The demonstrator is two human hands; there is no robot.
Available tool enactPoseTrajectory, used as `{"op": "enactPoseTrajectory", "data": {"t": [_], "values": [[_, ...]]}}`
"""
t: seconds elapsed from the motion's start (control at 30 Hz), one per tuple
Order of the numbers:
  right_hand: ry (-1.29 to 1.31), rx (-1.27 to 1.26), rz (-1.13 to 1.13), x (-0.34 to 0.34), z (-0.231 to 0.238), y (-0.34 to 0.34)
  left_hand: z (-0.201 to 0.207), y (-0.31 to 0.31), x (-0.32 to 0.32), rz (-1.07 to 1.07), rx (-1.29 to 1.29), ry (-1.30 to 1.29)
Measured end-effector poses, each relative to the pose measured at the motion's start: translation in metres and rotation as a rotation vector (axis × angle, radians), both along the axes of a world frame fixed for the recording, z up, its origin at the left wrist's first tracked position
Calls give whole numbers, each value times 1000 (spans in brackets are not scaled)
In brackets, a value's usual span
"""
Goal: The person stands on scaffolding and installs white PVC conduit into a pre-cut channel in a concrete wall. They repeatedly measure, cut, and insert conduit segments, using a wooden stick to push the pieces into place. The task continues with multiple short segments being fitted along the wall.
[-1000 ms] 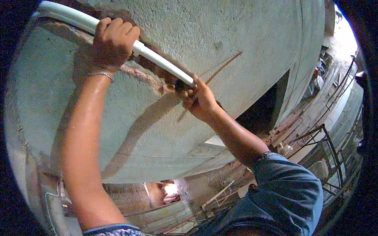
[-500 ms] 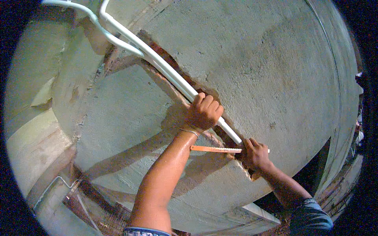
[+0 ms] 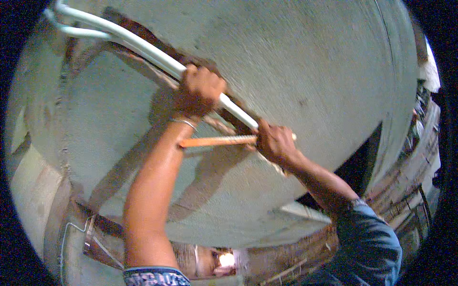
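My left hand [image 3: 200,90] is wrapped round a white plastic pipe [image 3: 143,47], one of two running side by side along a rough groove [image 3: 164,46] chased into the grey plastered wall. A bracelet circles that wrist. Farther down, at the pipe's lower right end, my right hand [image 3: 276,141] is closed on a narrow orange strip that looks like a hacksaw blade [image 3: 210,141]. The blade points left, its tip close to or against my left forearm; a short bit shows beyond the right hand. The fingers hide where blade and pipe meet.
Grey plastered wall [image 3: 310,62] fills most of the view. A second pale pipe [image 3: 86,32] bends away at upper left. Thin pale piping [image 3: 63,243] runs at lower left, and a bright light [image 3: 226,260] shows at the bottom. A dark opening [image 3: 358,162] lies at right.
The view has shifted, so hands, pipe and wall appear farther up and left. Both hands keep their holds on the pipe and the blade.
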State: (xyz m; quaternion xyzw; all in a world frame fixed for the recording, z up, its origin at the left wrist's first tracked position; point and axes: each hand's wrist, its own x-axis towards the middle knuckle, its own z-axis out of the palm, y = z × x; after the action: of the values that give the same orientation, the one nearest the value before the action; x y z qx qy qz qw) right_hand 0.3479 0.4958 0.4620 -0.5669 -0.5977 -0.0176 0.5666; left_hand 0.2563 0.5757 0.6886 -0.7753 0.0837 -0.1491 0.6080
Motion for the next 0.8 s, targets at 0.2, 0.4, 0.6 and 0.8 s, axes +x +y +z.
{"op": "enactPoseTrajectory", "data": {"t": [0.2,0.4,0.6,0.8], "values": [[20,15,-2,5,-8,1,2,-8,-2,-10,-21,-21],[-64,2,-102,19,-3,-18,1,-11,4,-92,4,-91],[37,51,28,23,-21,-11,1,-7,-2,-31,-40,-94],[544,-205,31,17,-75,-40,2,-11,0,-80,-64,-52]]}}
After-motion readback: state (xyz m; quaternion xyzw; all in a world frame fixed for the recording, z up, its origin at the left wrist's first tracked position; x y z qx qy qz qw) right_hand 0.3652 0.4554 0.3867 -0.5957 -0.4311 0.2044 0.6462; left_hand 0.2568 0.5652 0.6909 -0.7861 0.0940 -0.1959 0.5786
